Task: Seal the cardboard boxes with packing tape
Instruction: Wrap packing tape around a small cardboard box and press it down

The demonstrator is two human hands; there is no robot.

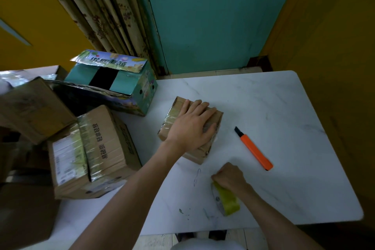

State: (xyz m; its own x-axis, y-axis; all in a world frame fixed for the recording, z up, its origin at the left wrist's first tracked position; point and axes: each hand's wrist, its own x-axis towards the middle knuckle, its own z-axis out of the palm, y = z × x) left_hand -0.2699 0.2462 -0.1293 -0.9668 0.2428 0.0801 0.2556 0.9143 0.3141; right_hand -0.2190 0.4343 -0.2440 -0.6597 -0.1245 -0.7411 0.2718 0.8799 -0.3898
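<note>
- left grip (190, 128) is flat on top of the box (176, 112), fingers straight and spread, palm pressing down. It's pinning the box, not holding it.
- right grip (229, 176) is curled tight around the tape (228, 202), knuckles up. The roll sits on the table (284, 107) on the near side of that grip.
- the bit that matters: the box is just beyond the right grip and a little to its left, close but not touching, with bare table between them. So I'd guess the tape has to travel away from the body and slightly left to reach the top.
- the box looks about square and sits turned at an angle, one corner pointing back at the right grip. There's a shiny strip on its far-left part already.
- can't tell if a loose tape end runs from the roll to the box, it's too blurry there.
- the knife (256, 150) lies to the right of both grips, apart from the box, blade end pointing away. The right grip is the nearer one for it.
- a pile of other boxes (97, 148) is off to the left of the left grip.
</note>
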